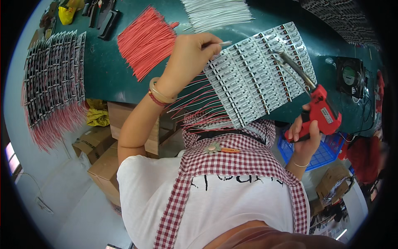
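A panel of small white circuit boards (pixel 259 79) lies tilted in front of me, with red and white wires (pixel 203 101) trailing from its left edge. My left hand (pixel 192 56) is closed in a pinch above the panel's upper left corner, and short ends of white wire (pixel 225 43) stick out past the fingertips. A red soldering gun (pixel 325 112) is gripped in my right hand (pixel 306 135). Its metal tip hangs over the right part of the panel; whether it touches a board I cannot tell.
Bundles of red wires (pixel 147 41) and white wires (pixel 217 14) lie on the green table (pixel 103 79). Finished-looking wired boards (pixel 54 79) hang over the left end. A black fan (pixel 350 76) stands at right, above a blue basket (pixel 321 153). Cardboard boxes (pixel 105 168) sit below.
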A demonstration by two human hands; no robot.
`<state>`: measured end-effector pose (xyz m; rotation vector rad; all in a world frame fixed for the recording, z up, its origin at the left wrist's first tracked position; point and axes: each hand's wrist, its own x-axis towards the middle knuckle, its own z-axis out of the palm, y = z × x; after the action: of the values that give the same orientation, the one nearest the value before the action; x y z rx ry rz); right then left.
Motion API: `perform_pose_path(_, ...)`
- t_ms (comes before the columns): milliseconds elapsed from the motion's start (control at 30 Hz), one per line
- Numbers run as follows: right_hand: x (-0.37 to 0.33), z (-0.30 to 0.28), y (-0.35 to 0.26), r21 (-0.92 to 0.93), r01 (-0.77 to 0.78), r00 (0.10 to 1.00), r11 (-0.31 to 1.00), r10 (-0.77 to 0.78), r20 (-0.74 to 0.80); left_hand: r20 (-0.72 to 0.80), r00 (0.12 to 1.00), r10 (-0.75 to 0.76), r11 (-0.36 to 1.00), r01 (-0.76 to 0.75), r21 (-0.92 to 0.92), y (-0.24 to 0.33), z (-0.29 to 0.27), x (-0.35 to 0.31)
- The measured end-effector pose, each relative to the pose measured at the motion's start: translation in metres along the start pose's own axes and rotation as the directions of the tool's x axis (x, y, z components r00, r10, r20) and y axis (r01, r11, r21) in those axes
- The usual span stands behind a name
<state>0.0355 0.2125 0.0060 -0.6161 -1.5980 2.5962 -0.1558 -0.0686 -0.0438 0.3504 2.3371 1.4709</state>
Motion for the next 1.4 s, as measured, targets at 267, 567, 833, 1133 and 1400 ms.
perform_pose_path(267, 0.01, 0.02, 0.027, -0.324, -0.074, 0.996, 0.943, 0.086, 0.022, -0.036, 0.861, 0.508, 0.707, -0.393, 0.588, -0.016, 0.031, -0.016)
perform_pose_path(567, 0.015, 0.025, 0.034, -0.421, -0.207, 0.978, 0.883, 0.176, -0.11, 0.012, 0.799, 0.601, 0.614, -0.471, 0.634, -0.029, 0.037, -0.009)
perform_pose_path(833, 0.005, 0.006, 0.039, -0.565, -0.132, 0.99, 0.814, 0.134, -0.038, 0.007, 0.804, 0.595, 0.62, -0.464, 0.633, -0.029, 0.038, -0.01)
perform_pose_path(1133, 0.006, -0.001, 0.043, -0.646, -0.042, 0.997, 0.762, 0.077, 0.025, 0.032, 0.771, 0.636, 0.566, -0.495, 0.659, -0.027, 0.042, -0.01)
perform_pose_path(1400, -0.001, 0.007, 0.04, -0.585, 0.014, 1.0, 0.811, -0.026, -0.013, 0.054, 0.772, 0.633, 0.552, -0.499, 0.668, -0.026, 0.043, -0.01)
